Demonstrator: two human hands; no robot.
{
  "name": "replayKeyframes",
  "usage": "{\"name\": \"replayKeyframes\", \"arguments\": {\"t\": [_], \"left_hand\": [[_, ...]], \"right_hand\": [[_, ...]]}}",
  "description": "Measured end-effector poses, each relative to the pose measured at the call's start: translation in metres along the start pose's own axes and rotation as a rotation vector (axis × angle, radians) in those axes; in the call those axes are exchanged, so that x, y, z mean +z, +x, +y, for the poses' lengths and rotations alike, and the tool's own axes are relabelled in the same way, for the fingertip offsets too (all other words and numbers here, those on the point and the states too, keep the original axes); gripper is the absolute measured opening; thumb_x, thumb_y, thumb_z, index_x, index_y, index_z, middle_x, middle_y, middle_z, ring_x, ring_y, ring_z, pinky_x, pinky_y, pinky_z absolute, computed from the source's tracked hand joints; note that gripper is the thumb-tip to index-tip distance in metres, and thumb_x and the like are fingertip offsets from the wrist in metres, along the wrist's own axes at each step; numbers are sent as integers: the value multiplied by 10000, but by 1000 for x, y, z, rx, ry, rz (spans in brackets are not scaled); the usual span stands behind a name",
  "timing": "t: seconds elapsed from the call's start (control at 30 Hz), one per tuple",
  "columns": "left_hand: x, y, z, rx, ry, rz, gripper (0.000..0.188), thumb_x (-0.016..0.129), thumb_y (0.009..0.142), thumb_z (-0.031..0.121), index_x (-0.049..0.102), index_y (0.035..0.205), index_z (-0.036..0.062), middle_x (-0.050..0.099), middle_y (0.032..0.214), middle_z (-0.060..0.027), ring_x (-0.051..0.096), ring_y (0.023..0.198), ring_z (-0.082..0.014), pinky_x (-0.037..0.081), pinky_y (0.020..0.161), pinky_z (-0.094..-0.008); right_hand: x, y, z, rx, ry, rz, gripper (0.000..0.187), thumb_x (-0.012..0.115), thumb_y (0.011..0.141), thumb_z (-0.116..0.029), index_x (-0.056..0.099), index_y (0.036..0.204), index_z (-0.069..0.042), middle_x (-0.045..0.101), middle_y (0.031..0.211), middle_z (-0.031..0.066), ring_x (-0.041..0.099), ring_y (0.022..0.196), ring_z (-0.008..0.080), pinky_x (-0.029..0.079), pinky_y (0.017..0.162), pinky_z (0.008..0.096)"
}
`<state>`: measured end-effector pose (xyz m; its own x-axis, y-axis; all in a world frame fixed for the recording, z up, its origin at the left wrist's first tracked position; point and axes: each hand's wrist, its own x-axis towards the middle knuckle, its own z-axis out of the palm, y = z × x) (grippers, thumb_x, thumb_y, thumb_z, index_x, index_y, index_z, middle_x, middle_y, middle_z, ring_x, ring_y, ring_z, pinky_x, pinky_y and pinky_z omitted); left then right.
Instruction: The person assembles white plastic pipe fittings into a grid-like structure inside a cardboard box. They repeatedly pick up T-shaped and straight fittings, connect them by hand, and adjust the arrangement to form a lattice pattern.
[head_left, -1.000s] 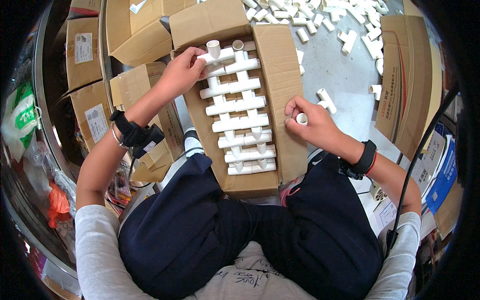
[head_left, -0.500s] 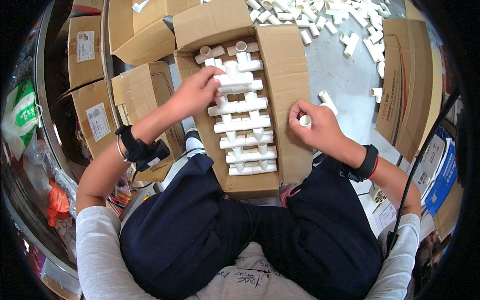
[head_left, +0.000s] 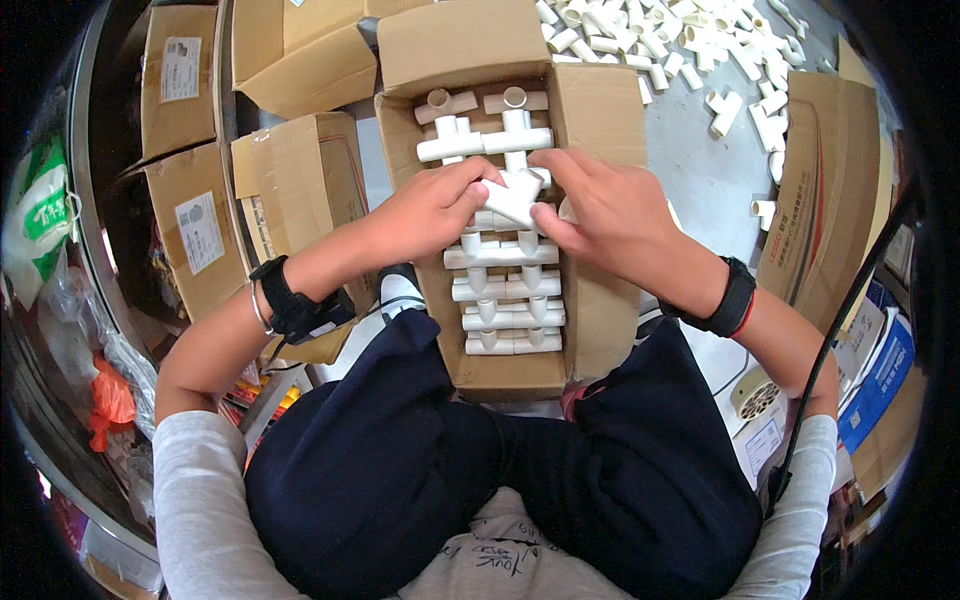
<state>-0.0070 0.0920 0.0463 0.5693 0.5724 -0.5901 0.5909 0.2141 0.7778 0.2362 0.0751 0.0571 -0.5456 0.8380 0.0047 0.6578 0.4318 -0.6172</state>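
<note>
Over the middle of an open cardboard box (head_left: pixel 600 240), both my hands grip a white plastic pipe tee (head_left: pixel 511 200), tilted between them. My left hand (head_left: pixel 445 200) pinches its left end between thumb and fingers. Closed around its right side are the thumb and forefinger of my right hand (head_left: pixel 620 210); a round white rim (head_left: pixel 567 210) shows under that palm, its fitting mostly hidden. Rows of white tees lie in the box, such as a near tee (head_left: pixel 495 345) and a far pair (head_left: pixel 485 143). My hands cover part of the middle rows.
Many loose white fittings (head_left: pixel 660 40) are heaped on the grey floor at the far right. Closed and open cartons (head_left: pixel 300 170) stand to the left. An upright cardboard flap (head_left: pixel 820 190) is at the right, with a black cable (head_left: pixel 850 320) hanging nearby.
My right hand has come left over the box and joined my left hand at a tee. The left hand has moved slightly right and nearer. The view has shifted a little.
</note>
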Motion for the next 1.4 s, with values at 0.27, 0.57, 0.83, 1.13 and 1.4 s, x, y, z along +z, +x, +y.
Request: {"name": "replayKeyframes", "arguments": {"t": [0.27, 0.57, 0.83, 1.13, 1.4], "left_hand": [[-5, 8, -11, -91, -403, -148, 269, 386, 1077, 217, 517, 1231, 40, 552, 964, -1, 533, 847, -78, 457, 820, -267], [-28, 37, -2, -53, -297, 83, 337, 399, 1031, 188, 546, 1296, 41, 645, 1147, -66, 597, 845, -91, 488, 824, -261], [-24, 62, 18, -305, -541, 182, 492, 429, 1024, 407, 433, 1327, 20, 515, 1376, -142, 462, 604, -111, 448, 642, -285], [-15, 78, 13, -399, -422, 283, 647, 372, 1007, 531, 416, 1396, 16, 479, 1453, -135, 333, 607, -98, 398, 566, -285], [-13, 82, 14, -461, -344, 253, 695, 344, 1010, 550, 382, 1458, 19, 452, 1496, -122, 372, 632, -105, 434, 573, -287]], "right_hand": [[-1, 13, -3, 180, 147, -169, 435, 708, 846, -295, 556, 1174, -52, 700, 872, 160, 690, 784, 340, 536, 647, 430], [10, -5, 6, 91, 221, 33, 504, 757, 804, -152, 553, 1252, -46, 711, 904, 140, 708, 805, 291, 550, 699, 360], [14, -42, 6, 81, 368, -82, 515, 753, 807, -132, 564, 1276, -36, 705, 930, 157, 721, 839, 284, 581, 729, 351], [11, -64, 10, 87, 393, -107, 545, 754, 798, -129, 553, 1300, -61, 710, 933, 141, 720, 847, 288, 577, 734, 364], [13, -67, 10, 64, 380, -117, 536, 748, 796, -144, 557, 1291, -67, 708, 903, 122, 710, 822, 286, 563, 723, 368]]}}
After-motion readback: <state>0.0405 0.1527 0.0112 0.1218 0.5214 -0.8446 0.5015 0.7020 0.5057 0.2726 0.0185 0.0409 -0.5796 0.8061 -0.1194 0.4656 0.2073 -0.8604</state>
